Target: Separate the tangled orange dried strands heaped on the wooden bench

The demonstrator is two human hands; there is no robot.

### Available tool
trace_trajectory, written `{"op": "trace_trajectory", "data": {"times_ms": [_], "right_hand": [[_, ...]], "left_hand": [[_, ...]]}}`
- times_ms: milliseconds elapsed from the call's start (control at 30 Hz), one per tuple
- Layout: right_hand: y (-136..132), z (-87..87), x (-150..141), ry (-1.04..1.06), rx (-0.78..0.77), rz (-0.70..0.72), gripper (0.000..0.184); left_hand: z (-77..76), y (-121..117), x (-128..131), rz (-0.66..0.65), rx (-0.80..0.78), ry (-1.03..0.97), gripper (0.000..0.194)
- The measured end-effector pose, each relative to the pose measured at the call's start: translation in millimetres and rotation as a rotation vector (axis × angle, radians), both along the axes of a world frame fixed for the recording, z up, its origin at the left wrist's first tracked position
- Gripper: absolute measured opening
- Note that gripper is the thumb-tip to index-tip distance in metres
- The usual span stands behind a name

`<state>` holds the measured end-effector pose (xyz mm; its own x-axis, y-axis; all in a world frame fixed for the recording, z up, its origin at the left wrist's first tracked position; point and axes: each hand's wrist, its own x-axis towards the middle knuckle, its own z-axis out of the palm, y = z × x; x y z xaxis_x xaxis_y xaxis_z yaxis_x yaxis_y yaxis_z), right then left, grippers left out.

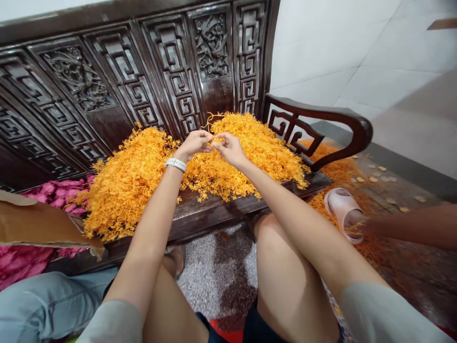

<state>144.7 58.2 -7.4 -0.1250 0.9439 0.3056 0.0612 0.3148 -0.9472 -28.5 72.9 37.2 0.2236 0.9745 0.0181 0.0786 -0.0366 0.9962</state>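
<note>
My left hand [197, 144], with a pale watch band [175, 165] on its wrist, is closed in a pinch. Its fingertips meet those of my right hand [230, 148], which pinches as well. Between them shows a bit of a thin orange artificial flower sprig [213, 140]; its full shape is hidden by the fingers. Both hands are over the bench, between a left heap of orange artificial flower sprigs [124, 183] and a right heap of orange sprigs [257, 143]. Slender bare stems [210, 119] stick up just behind my fingertips.
The dark carved bench [214, 212] has an armrest [321, 114] at right. At left are a cardboard box [39, 221] and magenta pieces [59, 195], with another person's jeans-clad leg [60, 300] below. A slippered foot [344, 212] stands among orange bits on the right floor.
</note>
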Motion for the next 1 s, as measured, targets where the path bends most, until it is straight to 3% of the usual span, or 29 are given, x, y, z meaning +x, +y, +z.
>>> {"op": "trace_trajectory", "data": {"times_ms": [167,400,667,800,1000], "right_hand": [[0.7,-1.5,4.6,0.037,0.061,-0.077,0.029],[-4.1,2.1,5.8,-0.05,0.124,0.04,0.024],[-2.7,3.7,2.7,-0.056,0.133,0.021,0.022],[4.2,0.9,0.9,-0.168,0.199,0.048,0.027],[15.9,5.5,15.8,-0.371,0.406,-0.185,0.032]], "left_hand": [[-1.7,0.6,-0.1,0.044,0.005,-0.061,0.017],[-4.2,-5.9,7.7,-0.006,-0.018,-0.053,0.018],[-1.0,-0.9,20.5,0.187,0.124,-0.13,0.018],[1.9,3.4,20.0,0.201,0.198,-0.105,0.019],[-9.6,-0.3,12.1,0.064,0.202,-0.024,0.014]]}}
